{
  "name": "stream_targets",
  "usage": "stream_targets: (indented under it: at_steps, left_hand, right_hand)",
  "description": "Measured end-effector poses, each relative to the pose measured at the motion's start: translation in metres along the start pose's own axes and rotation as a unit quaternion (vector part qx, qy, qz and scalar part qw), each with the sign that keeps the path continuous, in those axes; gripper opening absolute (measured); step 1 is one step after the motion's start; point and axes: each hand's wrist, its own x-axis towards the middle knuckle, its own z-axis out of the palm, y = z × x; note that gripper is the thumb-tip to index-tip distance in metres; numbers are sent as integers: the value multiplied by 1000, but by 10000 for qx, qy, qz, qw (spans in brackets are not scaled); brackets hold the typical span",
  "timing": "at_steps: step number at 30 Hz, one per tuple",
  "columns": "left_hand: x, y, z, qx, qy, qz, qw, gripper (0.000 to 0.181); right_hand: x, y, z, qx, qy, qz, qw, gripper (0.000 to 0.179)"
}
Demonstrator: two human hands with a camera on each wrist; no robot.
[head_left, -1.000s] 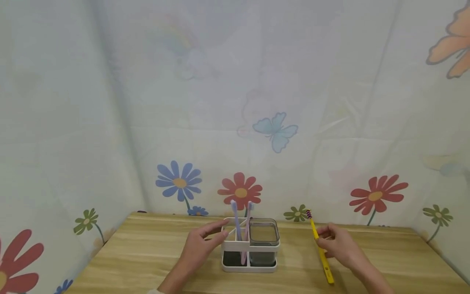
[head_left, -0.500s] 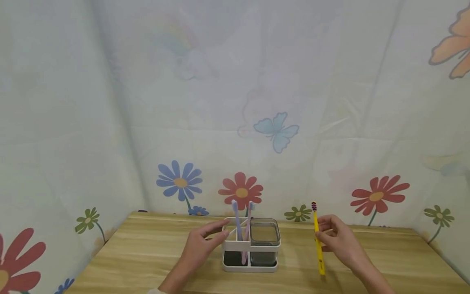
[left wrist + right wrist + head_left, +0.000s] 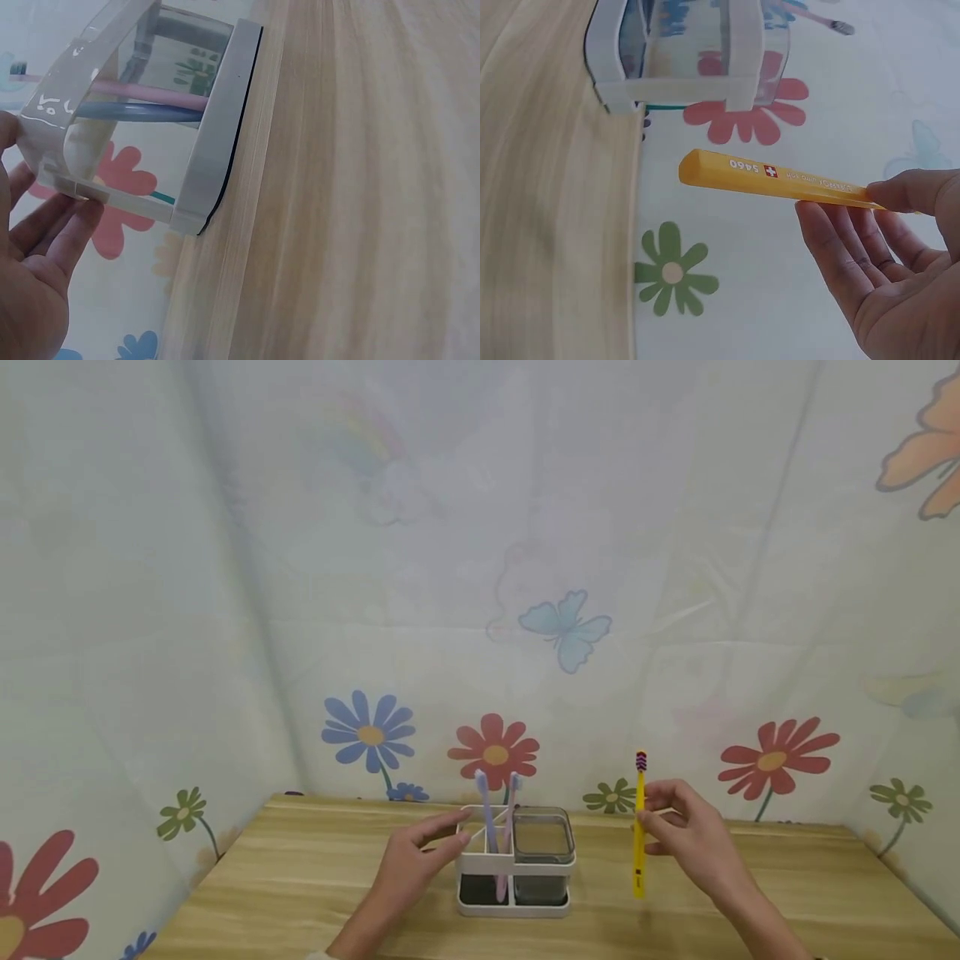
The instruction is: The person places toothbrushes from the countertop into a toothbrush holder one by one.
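Observation:
A white toothbrush holder stands on the wooden table, its left upper rim held between my left hand's thumb and fingers. Two toothbrushes lean in its left part: a bluish-purple one and a pink one. In the right part sits a clear grey cup. To the right of the holder, my right hand pinches a yellow toothbrush between thumb and fingers. That brush is nearly upright, with its dark purple bristles at the top. Its handle end points toward the table in the right wrist view.
The wood-grain table extends on both sides of the holder. Behind it hangs a pale cloth backdrop printed with flowers and butterflies, close along the table's back edge.
My right hand has raised the yellow toothbrush and turned it from a slant to nearly upright, shifting it slightly left. My left hand stays at the holder.

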Motion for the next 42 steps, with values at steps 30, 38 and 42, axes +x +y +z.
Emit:
stream_targets:
  at_steps: [30, 38, 42]
  left_hand:
    - [0, -2, 2, 354, 80, -50, 9993, 33]
    - [-1, 2, 4, 239, 81, -73, 9997, 33]
    - [-2, 3, 4, 277, 93, -104, 9995, 33]
  right_hand:
    - [2, -57, 66, 1385, 115, -575, 9886, 24]
    - [4, -57, 82, 1549, 428, -531, 9856, 24]
    - [4, -55, 89, 1661, 574, -648, 9823, 23]
